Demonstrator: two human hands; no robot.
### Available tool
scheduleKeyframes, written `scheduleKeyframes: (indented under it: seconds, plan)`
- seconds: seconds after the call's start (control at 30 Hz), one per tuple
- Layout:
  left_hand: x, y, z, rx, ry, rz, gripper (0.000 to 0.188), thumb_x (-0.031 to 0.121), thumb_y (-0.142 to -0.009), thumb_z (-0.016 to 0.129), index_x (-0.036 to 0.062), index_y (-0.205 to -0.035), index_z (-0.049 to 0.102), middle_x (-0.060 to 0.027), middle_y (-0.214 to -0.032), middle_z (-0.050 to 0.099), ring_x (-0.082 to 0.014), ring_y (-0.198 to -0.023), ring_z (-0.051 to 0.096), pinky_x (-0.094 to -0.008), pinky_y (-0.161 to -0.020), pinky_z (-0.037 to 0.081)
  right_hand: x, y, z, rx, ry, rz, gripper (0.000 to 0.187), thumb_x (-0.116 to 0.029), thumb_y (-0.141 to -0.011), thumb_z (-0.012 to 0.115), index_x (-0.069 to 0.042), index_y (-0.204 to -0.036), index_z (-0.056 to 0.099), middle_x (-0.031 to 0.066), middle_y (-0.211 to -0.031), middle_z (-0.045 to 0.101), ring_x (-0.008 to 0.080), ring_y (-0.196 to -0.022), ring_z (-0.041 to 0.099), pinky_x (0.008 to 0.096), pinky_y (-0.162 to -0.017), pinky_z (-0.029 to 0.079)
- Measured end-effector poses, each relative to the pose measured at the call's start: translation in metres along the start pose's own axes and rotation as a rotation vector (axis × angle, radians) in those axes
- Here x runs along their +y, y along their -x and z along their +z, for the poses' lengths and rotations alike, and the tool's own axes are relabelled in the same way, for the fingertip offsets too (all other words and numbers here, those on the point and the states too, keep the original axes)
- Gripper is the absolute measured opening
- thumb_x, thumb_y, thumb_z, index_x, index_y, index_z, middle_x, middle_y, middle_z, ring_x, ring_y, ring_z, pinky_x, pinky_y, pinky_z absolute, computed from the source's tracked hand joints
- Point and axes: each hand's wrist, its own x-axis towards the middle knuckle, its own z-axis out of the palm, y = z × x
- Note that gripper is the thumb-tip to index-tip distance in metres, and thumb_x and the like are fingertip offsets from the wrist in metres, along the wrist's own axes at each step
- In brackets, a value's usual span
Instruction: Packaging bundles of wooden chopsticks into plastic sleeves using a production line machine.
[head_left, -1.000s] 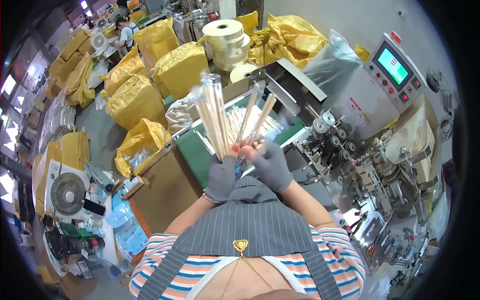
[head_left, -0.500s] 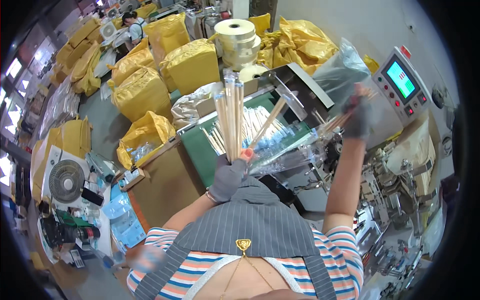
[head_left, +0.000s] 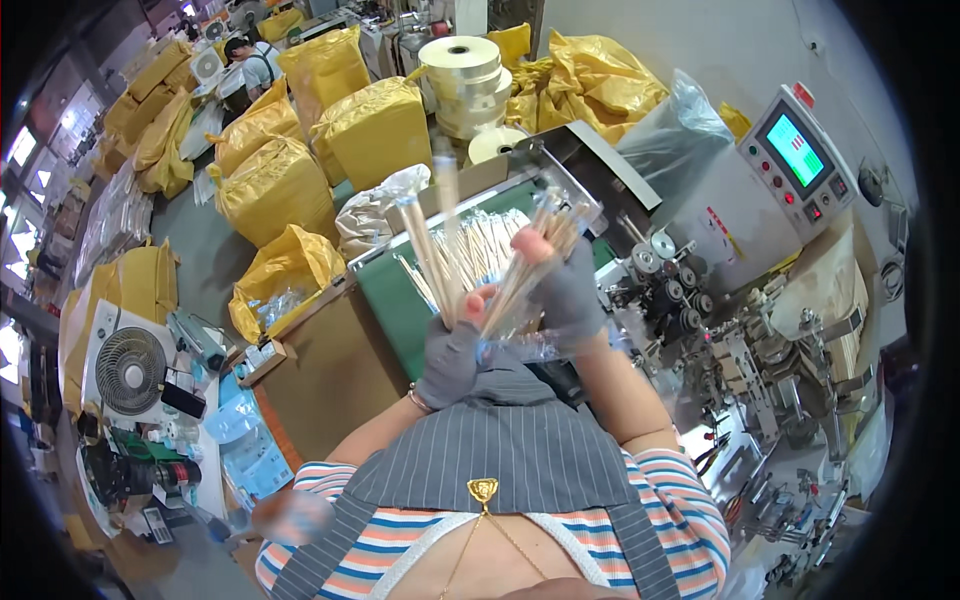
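Observation:
My left hand (head_left: 447, 362), in a grey fingerless glove, is closed around an upright bundle of wooden chopsticks (head_left: 424, 258) in clear wrappers. One stick in it is smeared by motion. Close beside it on the right, my gloved right hand (head_left: 572, 302) grips a second bundle of wrapped chopsticks (head_left: 518, 287), tilted to the upper right. Its thumb presses across the sticks, and the lower ends come near my left fingers. Behind both hands, a loose pile of wrapped chopsticks (head_left: 482, 240) lies on a green conveyor belt (head_left: 385, 308).
A machine with rollers (head_left: 672, 285) and a control panel (head_left: 797, 160) stands to the right. Beyond the belt are film rolls (head_left: 460, 75) and yellow sacks (head_left: 375, 130). At left are a cardboard box (head_left: 325, 385), a fan (head_left: 130, 370) and an open yellow bag (head_left: 290, 265). Far off, a person bends over.
My right hand has swung in from the machine side at right, bringing its chopsticks beside my left hand's bundle. My left hand keeps its hold, with little movement.

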Motion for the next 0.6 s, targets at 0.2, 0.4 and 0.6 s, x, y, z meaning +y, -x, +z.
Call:
scheduleKeyframes:
  seconds: [0.2, 0.4, 0.6]
  plan:
    - [-0.015, -0.004, 0.0, 0.051, 0.15, 0.001, 0.037, 0.039, -0.091, 0.05, 0.0038, -0.088, 0.058, 0.0017, -0.066, 0.052, -0.0058, -0.055, 0.046, -0.0222, -0.044, 0.035, 0.068, 0.014, -0.002, -0.16, 0.297, -0.166, 0.03, -0.026, -0.082, 0.057, 0.001, -0.094, 0.061, 0.0065, -0.059, 0.053, 0.0118, -0.055, 0.054, 0.0278, -0.049, 0.043]
    - [-0.008, -0.012, -0.009, -0.021, 0.008, -0.013, 0.03, 0.03, -0.089, 0.056, 0.0009, -0.091, 0.058, 0.0013, -0.065, 0.052, -0.0052, -0.054, 0.046, -0.022, -0.045, 0.035, 0.058, 0.002, -0.044, -0.034, -0.162, -0.061, 0.037, -0.032, -0.081, 0.059, 0.001, -0.098, 0.062, 0.0004, -0.069, 0.055, 0.0091, -0.065, 0.049, 0.0259, -0.058, 0.039]
    - [0.005, -0.007, -0.003, -0.224, -0.207, -0.113, 0.032, 0.031, -0.086, 0.058, 0.0007, -0.097, 0.062, 0.0004, -0.076, 0.056, -0.0057, -0.063, 0.047, -0.0211, -0.052, 0.037, -0.019, -0.016, -0.034, -0.082, 0.104, 0.005, 0.024, -0.026, -0.077, 0.062, -0.004, -0.085, 0.064, 0.0011, -0.07, 0.059, 0.0083, -0.064, 0.052, 0.0218, -0.056, 0.038]
